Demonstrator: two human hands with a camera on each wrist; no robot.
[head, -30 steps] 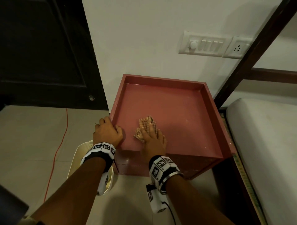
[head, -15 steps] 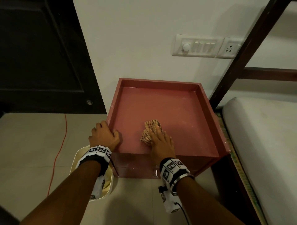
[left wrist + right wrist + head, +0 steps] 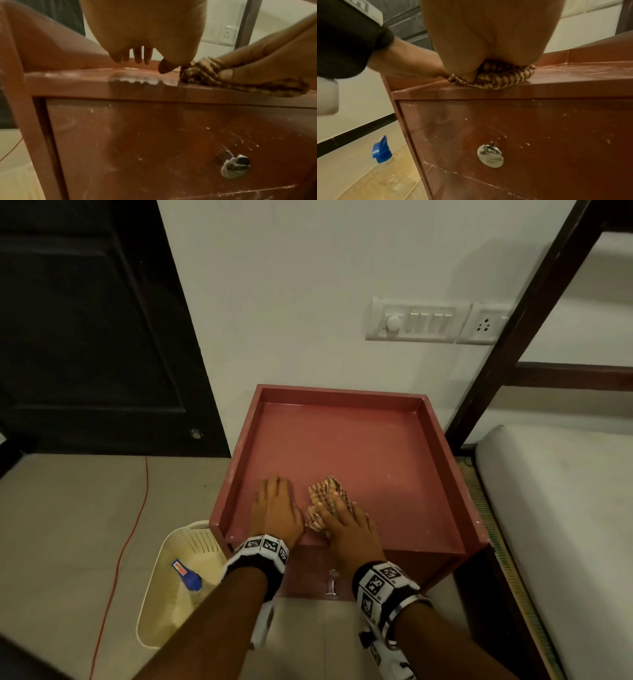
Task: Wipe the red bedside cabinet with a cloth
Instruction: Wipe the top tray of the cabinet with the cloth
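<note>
Now our right hand (image 3: pixel 349 529) presses straight fingers on the crumpled brown checked cloth (image 3: pixel 325 499), at six o'clock on the red wooden bedside cabinet (image 3: pixel 359 446); our left hand (image 3: pixel 275 508) lies flat at nine o'clock of it. A backward stroke could pull the cloth over the front edge.

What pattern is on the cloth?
The cloth has brown and cream checks or stripes, seen best in the right wrist view.

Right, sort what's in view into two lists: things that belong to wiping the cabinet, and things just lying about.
Part of the job:
- red bedside cabinet
- patterned cloth on its top
- right hand, pressing the cloth
- left hand, flat on the top

Just lying about:
- cream basket on the floor
- blue-capped spray bottle inside it
- red cable
- mattress
- switch panel
</note>
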